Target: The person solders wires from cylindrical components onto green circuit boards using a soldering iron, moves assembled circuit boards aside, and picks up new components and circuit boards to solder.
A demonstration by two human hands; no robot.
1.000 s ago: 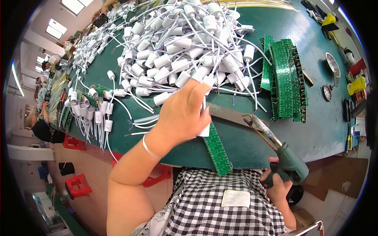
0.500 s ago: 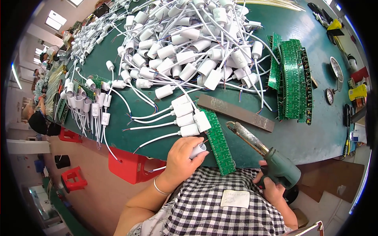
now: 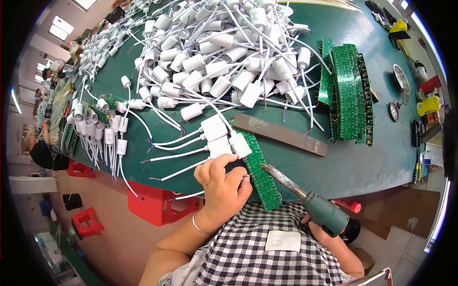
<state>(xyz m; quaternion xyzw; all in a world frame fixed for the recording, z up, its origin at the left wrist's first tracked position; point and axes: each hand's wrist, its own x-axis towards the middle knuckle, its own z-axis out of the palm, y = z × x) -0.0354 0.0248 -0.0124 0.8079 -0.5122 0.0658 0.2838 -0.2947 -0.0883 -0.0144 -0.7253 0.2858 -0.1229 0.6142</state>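
The right hand (image 3: 318,230) clasps a green-bodied soldering gun (image 3: 327,214), its metal tip (image 3: 265,167) newly swung over the slim green circuit board (image 3: 265,187) beside the curled left hand (image 3: 222,187), whose hold is unclear, seemingly within working reach.

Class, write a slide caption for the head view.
Right hand holding a soldering gun, left hand beside a green circuit-board strip.

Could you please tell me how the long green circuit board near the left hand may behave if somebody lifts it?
The green circuit board would probably stay fairly stiff, since it lies straight. It looks thin, so it is likely light. Lifting it might also disturb the white cylindrical holder, which overlaps its upper left side.
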